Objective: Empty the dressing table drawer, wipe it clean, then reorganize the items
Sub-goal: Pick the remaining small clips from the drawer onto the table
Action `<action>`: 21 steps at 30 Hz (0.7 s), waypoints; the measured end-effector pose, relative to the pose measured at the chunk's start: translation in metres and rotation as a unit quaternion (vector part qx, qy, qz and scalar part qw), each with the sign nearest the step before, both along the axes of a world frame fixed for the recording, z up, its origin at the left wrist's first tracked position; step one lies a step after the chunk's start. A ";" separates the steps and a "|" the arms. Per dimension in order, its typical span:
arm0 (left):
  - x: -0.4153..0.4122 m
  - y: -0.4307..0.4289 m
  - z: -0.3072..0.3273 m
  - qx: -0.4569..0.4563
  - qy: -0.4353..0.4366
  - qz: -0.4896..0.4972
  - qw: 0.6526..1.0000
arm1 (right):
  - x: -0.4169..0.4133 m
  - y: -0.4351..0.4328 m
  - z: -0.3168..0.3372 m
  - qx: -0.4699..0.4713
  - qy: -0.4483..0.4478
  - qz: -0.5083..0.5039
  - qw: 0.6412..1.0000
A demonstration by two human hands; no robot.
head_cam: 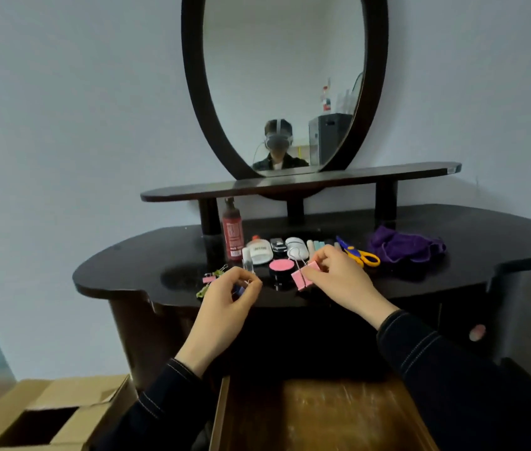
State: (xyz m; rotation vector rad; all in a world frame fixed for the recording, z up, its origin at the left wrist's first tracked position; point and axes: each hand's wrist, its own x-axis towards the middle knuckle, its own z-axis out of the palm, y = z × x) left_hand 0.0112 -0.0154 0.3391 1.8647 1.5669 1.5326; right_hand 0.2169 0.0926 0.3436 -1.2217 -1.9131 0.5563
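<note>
We see a pale blue-grey wall (62, 125) behind a dark oval mirror (283, 60) and worktop (453, 229), with a cardboard box (62, 395) at lower left.

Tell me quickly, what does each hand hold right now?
The left hand pinches a small blue clip.
The right hand grips a large pink binder clip.

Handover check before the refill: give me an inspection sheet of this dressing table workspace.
Surface: dark table top, glossy, things lined up near its middle.
Job's things: drawer pulled open, bare wood showing; purple cloth crumpled on the right.
Clutter: red bottle, scissors, pink-lidded jar, small clips at the left.
Hands: left hand pinches a small blue clip; right hand holds a big pink clip.
Cables: nothing seen on the table.
Surroundings: oval mirror behind, cardboard box on the floor, left.
</note>
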 end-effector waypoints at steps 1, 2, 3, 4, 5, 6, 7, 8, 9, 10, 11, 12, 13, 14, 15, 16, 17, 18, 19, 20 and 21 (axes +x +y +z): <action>-0.002 0.004 0.000 0.008 0.024 0.008 1.000 | 0.000 0.004 -0.003 0.022 -0.035 -0.038 0.998; -0.002 0.008 0.001 0.013 0.050 0.016 0.999 | 0.002 0.007 -0.005 0.051 -0.073 -0.069 0.994; -0.002 0.012 0.003 0.015 0.079 0.025 0.996 | 0.003 0.009 -0.006 0.078 -0.108 -0.089 0.987; -0.002 0.017 0.005 0.017 0.113 0.035 0.993 | 0.005 0.011 -0.008 0.096 -0.133 -0.095 0.982; -0.001 0.022 0.008 0.021 0.149 0.043 0.988 | 0.007 0.013 -0.008 0.104 -0.148 -0.094 0.979; -0.001 0.027 0.011 0.026 0.183 0.046 0.982 | 0.007 0.013 -0.009 0.107 -0.157 -0.089 0.978; -0.001 0.033 0.014 0.031 0.213 0.042 0.976 | 0.008 0.014 -0.008 0.106 -0.165 -0.087 0.977; 0.000 0.038 0.015 0.033 0.237 0.033 0.970 | 0.008 0.014 -0.008 0.107 -0.175 -0.086 0.975; 0.000 0.043 0.016 0.035 0.260 0.022 0.965 | 0.007 0.014 -0.008 0.107 -0.183 -0.087 0.973; 0.001 0.047 0.015 0.037 0.280 0.013 0.959 | 0.007 0.014 -0.008 0.107 -0.189 -0.087 0.972; 0.002 0.050 0.013 0.038 0.300 0.008 0.953 | 0.007 0.013 -0.007 0.105 -0.190 -0.087 0.972; 0.003 0.053 0.011 0.037 0.319 0.005 0.947 | 0.008 0.013 -0.007 0.102 -0.188 -0.085 0.973; 0.003 0.056 0.009 0.037 0.335 0.002 0.942 | 0.008 0.013 -0.007 0.099 -0.184 -0.084 0.974; 0.004 0.058 0.008 0.037 0.346 -0.002 0.937 | 0.008 0.013 -0.007 0.098 -0.183 -0.083 0.975; 0.004 0.059 0.007 0.039 0.356 -0.006 0.933 | 0.008 0.013 -0.007 0.098 -0.184 -0.082 0.975; 0.003 0.061 0.008 0.041 0.369 -0.010 0.929 | 0.008 0.014 -0.007 0.096 -0.186 -0.080 0.974; 0.002 0.062 0.008 0.044 0.384 -0.010 0.922 | 0.008 0.015 -0.008 0.095 -0.188 -0.079 0.974; 0.001 0.064 0.009 0.047 0.399 -0.009 0.916 | 0.008 0.016 -0.008 0.095 -0.190 -0.079 0.974; 0.000 0.065 0.010 0.046 0.411 -0.006 0.910 | 0.008 0.016 -0.008 0.095 -0.192 -0.079 0.974; -0.001 0.066 0.010 0.045 0.423 -0.002 0.905 | 0.007 0.016 -0.008 0.095 -0.194 -0.079 0.973; -0.002 0.066 0.009 0.042 0.433 0.004 0.900 | 0.007 0.016 -0.008 0.094 -0.195 -0.079 0.973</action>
